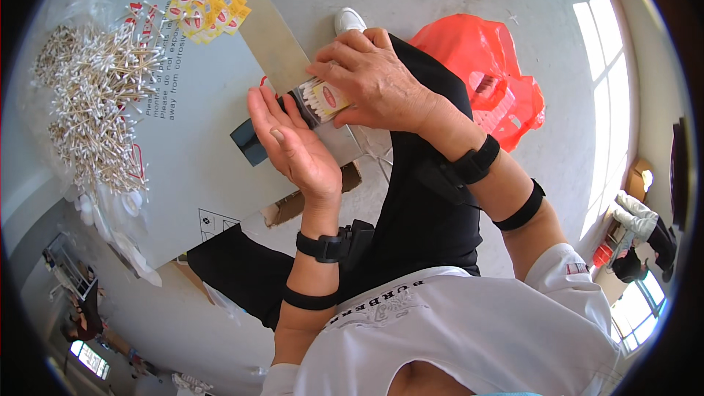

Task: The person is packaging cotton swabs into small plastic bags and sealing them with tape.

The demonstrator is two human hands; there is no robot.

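My right hand [374, 77] grips a small clear pack of cotton swabs [312, 103], fingers over its far side and thumb along the near side. White swab tips show through the pack beside a yellow and white label card with a red oval. My left hand [293, 143] is palm up with its fingers stretched out, right against the pack's left end; I cannot tell whether it bears any of the pack's weight. A dark, glossy flat piece [248, 143] lies on the table, partly hidden behind my left fingers.
A big heap of loose cotton swabs [95, 95] covers the left of the grey printed table [191, 176]. Yellow label cards [213, 9] are piled at its far edge. A red plastic bag [469, 51] lies on the floor right of my leg. Other people sit in the background.
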